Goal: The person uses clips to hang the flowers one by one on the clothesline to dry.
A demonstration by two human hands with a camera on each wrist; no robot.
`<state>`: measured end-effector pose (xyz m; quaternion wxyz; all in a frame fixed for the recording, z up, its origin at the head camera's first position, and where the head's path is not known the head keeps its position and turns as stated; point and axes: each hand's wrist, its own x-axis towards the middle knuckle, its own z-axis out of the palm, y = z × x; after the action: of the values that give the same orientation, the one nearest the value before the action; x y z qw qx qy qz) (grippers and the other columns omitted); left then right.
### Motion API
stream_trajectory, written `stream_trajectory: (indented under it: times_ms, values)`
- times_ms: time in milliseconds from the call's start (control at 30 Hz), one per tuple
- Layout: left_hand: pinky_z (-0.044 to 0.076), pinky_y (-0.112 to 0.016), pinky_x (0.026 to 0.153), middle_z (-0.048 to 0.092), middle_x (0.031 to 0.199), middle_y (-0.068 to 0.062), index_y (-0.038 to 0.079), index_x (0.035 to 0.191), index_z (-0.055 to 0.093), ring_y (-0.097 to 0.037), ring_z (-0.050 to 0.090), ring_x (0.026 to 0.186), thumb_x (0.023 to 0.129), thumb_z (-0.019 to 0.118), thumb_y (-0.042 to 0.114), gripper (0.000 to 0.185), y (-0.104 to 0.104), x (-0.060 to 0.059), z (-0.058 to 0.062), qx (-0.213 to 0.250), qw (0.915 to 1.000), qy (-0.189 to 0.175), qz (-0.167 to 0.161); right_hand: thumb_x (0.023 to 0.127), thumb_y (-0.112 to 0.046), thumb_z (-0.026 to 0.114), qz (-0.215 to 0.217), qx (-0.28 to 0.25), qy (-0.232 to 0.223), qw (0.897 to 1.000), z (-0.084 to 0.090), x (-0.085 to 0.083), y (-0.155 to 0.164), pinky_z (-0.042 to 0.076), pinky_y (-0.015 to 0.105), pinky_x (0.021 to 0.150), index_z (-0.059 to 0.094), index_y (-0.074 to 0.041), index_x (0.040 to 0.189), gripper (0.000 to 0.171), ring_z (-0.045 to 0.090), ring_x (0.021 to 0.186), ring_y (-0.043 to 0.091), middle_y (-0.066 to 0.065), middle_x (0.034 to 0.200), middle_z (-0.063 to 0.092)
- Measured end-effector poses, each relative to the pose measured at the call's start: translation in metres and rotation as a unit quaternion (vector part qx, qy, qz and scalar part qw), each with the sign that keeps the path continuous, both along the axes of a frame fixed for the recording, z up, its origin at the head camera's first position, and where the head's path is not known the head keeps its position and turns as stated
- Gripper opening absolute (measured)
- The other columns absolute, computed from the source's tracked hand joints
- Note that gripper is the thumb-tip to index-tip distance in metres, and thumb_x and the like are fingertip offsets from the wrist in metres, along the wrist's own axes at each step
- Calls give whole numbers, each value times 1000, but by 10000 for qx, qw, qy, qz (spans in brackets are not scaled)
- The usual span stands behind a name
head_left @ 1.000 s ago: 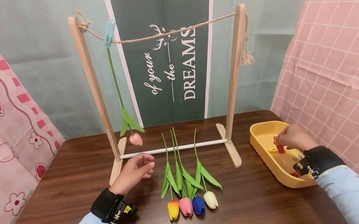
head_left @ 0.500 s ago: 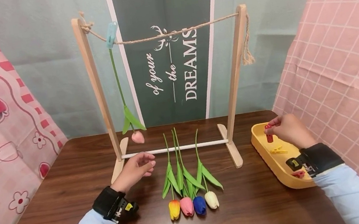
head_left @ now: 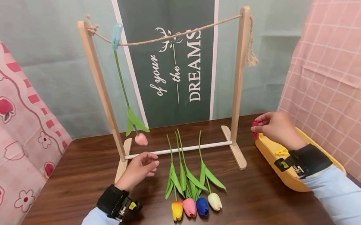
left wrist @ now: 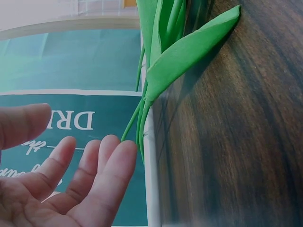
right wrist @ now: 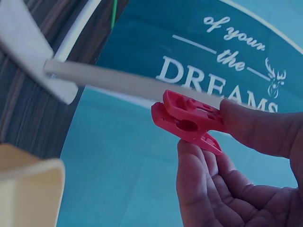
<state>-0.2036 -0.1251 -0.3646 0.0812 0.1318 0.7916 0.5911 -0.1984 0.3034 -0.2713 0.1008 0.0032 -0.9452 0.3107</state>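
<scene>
My right hand (head_left: 275,128) pinches a red clothespin (head_left: 255,130) (right wrist: 187,122) just above the near-left corner of the yellow tray (head_left: 288,176). My left hand (head_left: 139,169) hovers open over the table, fingers relaxed, just left of several tulips (head_left: 193,186) lying side by side; their green leaves (left wrist: 182,54) show close by in the left wrist view. A pink tulip (head_left: 140,139) hangs head-down from a blue clothespin (head_left: 116,36) on the rope (head_left: 177,34) of the wooden rack (head_left: 178,149).
A yellow clothespin (head_left: 281,152) lies in the tray. Pink curtains hang at both sides, and a dark green sign (head_left: 173,53) stands behind the rack. The brown table (head_left: 58,187) spreads to the left.
My right hand lifted the red clothespin out of the tray and moved it up and to the left. The left hand stayed where it was.
</scene>
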Motion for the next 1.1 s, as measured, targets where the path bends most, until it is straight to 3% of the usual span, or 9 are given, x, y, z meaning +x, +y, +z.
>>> stream_trajectory:
  times_ms: [667,1100]
  values:
    - [58,-41,74,60,102,-18,-11,117,53,-40,64,91,95,61,8,29,17,-15,-8,-125,9988,-442,165,86,-15,75,466,-699,197,9963,-19,-12,-51,53,31,60,67,4,100,25,61,71,24,14,86,68]
    - [57,-42,70,60,107,-19,-8,115,54,-34,65,86,95,61,10,29,39,-25,-17,-353,9945,-946,288,84,-12,76,720,-1514,-120,9858,-35,-17,-72,56,31,65,65,6,106,31,64,72,20,14,91,69]
